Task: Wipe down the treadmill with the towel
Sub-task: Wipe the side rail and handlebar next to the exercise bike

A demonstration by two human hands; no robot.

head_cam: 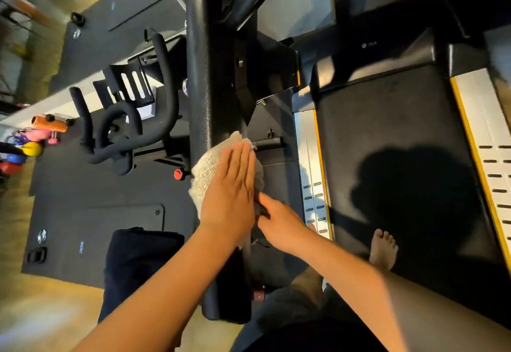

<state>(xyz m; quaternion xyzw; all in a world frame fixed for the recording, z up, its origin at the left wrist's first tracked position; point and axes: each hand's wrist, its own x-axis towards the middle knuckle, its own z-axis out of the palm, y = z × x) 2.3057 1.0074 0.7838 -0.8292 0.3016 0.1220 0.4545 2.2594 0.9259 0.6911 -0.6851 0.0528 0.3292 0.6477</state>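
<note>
- On the black handrail bar (204, 80) of the treadmill (387, 119), a cream towel (203, 174) lies bunched, wrapped partly around the bar's near stretch.
- Over the towel, the left hand (231, 194) lies flat, its fingers straight and held together, and presses the cloth against the bar; towel shows past the fingertips and along the hand's outer side.
- Just beside it, touching the left palm's edge, the right hand (279, 224) reaches in from the belt side; its fingers curl towards a dark part under the left hand, and whether they grip anything cannot be told.
- Both forearms come up from the bottom of the view and meet at the bar.
- To the right of the hands runs the dark belt, edged by silver side rails (312, 174) with yellow strips; a bare foot (383, 249) stands on the belt near the right forearm.
- To the left of the bar, on dark floor mats (83, 199), stands an exercise bike (124, 130), and beyond it lie an orange foam roller (49, 124) and some coloured kettlebells (27, 150).
</note>
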